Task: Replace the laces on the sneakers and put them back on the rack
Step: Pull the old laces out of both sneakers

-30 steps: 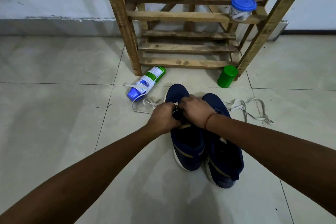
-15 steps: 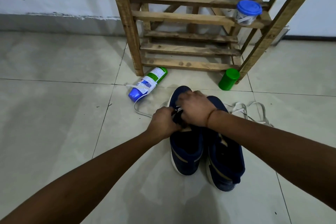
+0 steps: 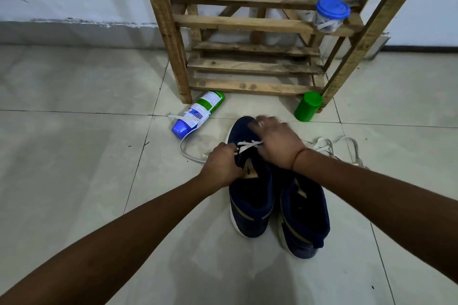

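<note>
Two navy sneakers stand side by side on the floor tiles, toes toward the rack: the left sneaker (image 3: 250,205) and the right sneaker (image 3: 304,218). A white lace (image 3: 247,145) crosses the left sneaker's lower eyelets, and its free end trails left across the floor. My left hand (image 3: 221,166) grips the left side of that sneaker at the lace. My right hand (image 3: 276,140) lies over the sneaker's toe and tongue, fingers spread and blurred. A second white lace (image 3: 332,146) lies loose on the tiles to the right. The wooden rack (image 3: 247,25) stands behind.
A blue and green spray can (image 3: 198,114) lies on its side left of the sneakers. A green cap-like cup (image 3: 308,106) stands by the rack's right leg. A clear jar with a blue lid (image 3: 330,16) sits on a rack slat. White wall behind.
My right hand has moved forward over the toe with its fingers opening. The white lace across the left sneaker's eyelets has come into view. The view has shifted slightly.
</note>
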